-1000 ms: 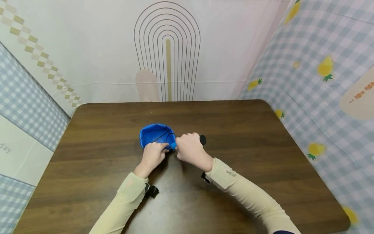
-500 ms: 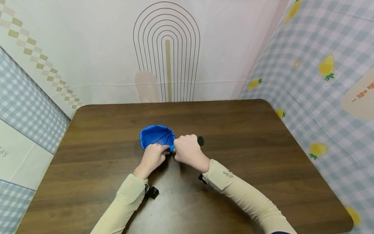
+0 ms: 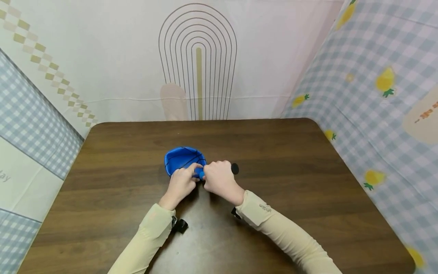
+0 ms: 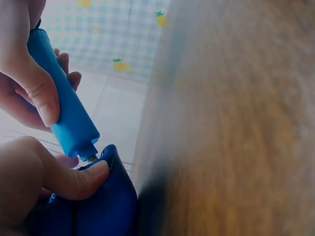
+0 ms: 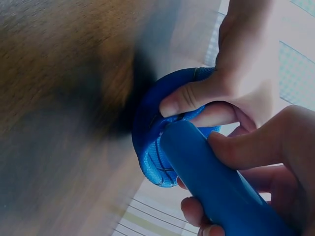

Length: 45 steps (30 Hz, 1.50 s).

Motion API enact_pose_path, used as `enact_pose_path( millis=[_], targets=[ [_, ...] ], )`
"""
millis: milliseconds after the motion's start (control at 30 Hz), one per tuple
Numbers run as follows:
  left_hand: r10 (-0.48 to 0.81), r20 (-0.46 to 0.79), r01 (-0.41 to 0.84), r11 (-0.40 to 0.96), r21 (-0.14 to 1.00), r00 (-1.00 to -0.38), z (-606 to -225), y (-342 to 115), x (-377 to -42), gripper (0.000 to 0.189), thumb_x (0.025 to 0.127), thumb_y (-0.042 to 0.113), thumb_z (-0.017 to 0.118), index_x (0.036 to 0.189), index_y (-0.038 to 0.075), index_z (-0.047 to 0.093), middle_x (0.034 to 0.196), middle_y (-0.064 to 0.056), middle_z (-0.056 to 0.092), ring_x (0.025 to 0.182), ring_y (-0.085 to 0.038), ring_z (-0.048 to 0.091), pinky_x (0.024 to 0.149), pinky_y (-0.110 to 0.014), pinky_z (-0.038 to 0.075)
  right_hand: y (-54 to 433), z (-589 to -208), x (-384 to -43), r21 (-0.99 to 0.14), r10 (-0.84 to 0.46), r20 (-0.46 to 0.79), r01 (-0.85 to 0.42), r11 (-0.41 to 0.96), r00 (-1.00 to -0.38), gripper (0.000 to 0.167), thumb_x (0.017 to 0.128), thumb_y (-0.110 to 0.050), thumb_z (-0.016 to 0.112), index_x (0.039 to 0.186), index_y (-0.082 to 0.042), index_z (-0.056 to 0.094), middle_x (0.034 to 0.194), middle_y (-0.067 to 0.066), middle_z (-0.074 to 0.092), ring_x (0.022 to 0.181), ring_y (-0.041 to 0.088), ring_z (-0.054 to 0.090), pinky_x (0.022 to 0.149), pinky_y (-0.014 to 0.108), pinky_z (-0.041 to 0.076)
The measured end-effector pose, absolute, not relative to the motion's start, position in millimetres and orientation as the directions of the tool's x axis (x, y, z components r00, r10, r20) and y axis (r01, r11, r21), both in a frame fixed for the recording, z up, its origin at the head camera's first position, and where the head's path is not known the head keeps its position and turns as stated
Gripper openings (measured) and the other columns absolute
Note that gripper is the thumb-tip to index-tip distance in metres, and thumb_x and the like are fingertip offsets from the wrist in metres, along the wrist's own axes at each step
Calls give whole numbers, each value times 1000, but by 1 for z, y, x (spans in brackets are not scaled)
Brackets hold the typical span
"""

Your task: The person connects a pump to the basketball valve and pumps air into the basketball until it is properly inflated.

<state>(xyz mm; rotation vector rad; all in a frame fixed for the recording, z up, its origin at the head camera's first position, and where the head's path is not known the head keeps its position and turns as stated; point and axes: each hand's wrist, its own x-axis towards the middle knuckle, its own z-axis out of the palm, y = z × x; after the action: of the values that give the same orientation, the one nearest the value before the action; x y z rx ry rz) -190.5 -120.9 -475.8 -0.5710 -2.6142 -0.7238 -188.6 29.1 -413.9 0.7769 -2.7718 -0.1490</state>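
A deflated blue ball (image 3: 180, 156) with black seam lines, caved in like a bowl, is on the table in the head view. My left hand (image 3: 181, 184) pinches its near rim, thumb outside and fingers inside. My right hand (image 3: 220, 178) grips a blue hand pump (image 4: 74, 113), whose black end (image 3: 234, 168) sticks out beyond the fist. In the left wrist view, the pump's narrow tip (image 4: 91, 156) meets the ball's rim right beside the left thumb (image 4: 81, 182). The right wrist view shows the right thumb lying along the pump barrel (image 5: 206, 172).
The brown wooden table (image 3: 291, 160) spreads around both hands. Behind it hangs a pale printed cloth (image 3: 130, 57), and a blue checked cloth (image 3: 359, 114) hangs along the right side. A black wrist camera (image 3: 180, 226) sits under the left cuff.
My right hand and the pump have shifted slightly left and toward me, closer to the ball's rim. The left index finger has lifted a little while the pinch stays.
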Motion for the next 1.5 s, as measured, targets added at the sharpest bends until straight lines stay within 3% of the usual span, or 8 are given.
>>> enact_pose_path(
  millis=[167, 367, 600, 800, 1000, 1233, 1367, 1500],
  targets=[
    [279, 445, 470, 782, 409, -851, -475, -120, -190, 32, 74, -5, 70, 104, 9, 68, 52, -2, 56, 43, -11, 42, 47, -25, 33, 29, -416, -187, 176, -520, 230, -491, 853, -822, 41, 78, -29, 73, 47, -19, 47, 45, -3, 45, 41, 15, 45, 38, 26, 30],
    [311, 424, 481, 787, 387, -851, -472, -117, -191, 20, 75, -3, 73, 91, 9, 72, 73, -4, 72, 54, -17, 57, 57, -31, 49, 39, -424, -183, 213, -513, 242, -470, 856, -824, 29, 84, -38, 70, 67, -17, 60, 55, 1, 55, 51, 18, 53, 46, 28, 40],
    [275, 311, 383, 845, 373, -910, -464, -108, -192, 12, 77, 12, 80, 88, 14, 75, 83, -3, 75, 69, -22, 68, 63, -38, 54, 59, -424, -175, 257, -605, 271, -549, 795, -749, 25, 87, -35, 71, 90, -11, 64, 77, 5, 65, 75, 21, 58, 69, 31, 46],
    [244, 194, 303, 871, 387, -950, -458, -112, -190, 16, 77, 18, 81, 92, 16, 74, 89, -2, 75, 76, -24, 68, 66, -40, 55, 83, -414, -160, 268, -723, 329, -674, 688, -607, 51, 84, -30, 75, 127, -7, 60, 106, 6, 68, 101, 23, 63, 92, 35, 49],
    [254, 58, 253, 864, 436, -966, -451, -112, -186, 21, 78, 20, 81, 96, 15, 72, 95, -3, 73, 83, -23, 66, 74, -41, 54, 108, -424, -155, 232, -650, 402, -615, 754, -645, 42, 79, -30, 80, 110, -7, 63, 87, 6, 68, 77, 22, 63, 71, 33, 50],
    [328, 33, 311, 852, 421, -944, -446, -84, -179, 60, 74, 30, 83, 124, 7, 59, 119, -15, 65, 113, -35, 57, 99, -50, 43, 120, -446, -158, 174, -598, 469, -595, 784, -650, 38, 76, -25, 82, 104, -9, 63, 74, 5, 63, 64, 18, 55, 46, 28, 47],
    [434, 127, 447, 805, 389, -892, -452, -63, -174, 51, 80, 27, 79, 123, 8, 60, 120, -14, 64, 119, -34, 54, 107, -53, 35, 116, -453, -154, 109, -545, 521, -581, 806, -657, 38, 77, -29, 81, 107, -10, 66, 75, 3, 66, 65, 18, 60, 44, 29, 47],
    [458, 204, 500, 815, 292, -865, -460, -51, -171, 31, 80, 16, 76, 107, 9, 62, 102, -7, 67, 102, -27, 60, 100, -44, 42, 111, -459, -150, 86, -531, 540, -585, 807, -653, 39, 80, -33, 78, 109, -8, 67, 76, 3, 70, 67, 18, 64, 45, 30, 48]
  ],
)
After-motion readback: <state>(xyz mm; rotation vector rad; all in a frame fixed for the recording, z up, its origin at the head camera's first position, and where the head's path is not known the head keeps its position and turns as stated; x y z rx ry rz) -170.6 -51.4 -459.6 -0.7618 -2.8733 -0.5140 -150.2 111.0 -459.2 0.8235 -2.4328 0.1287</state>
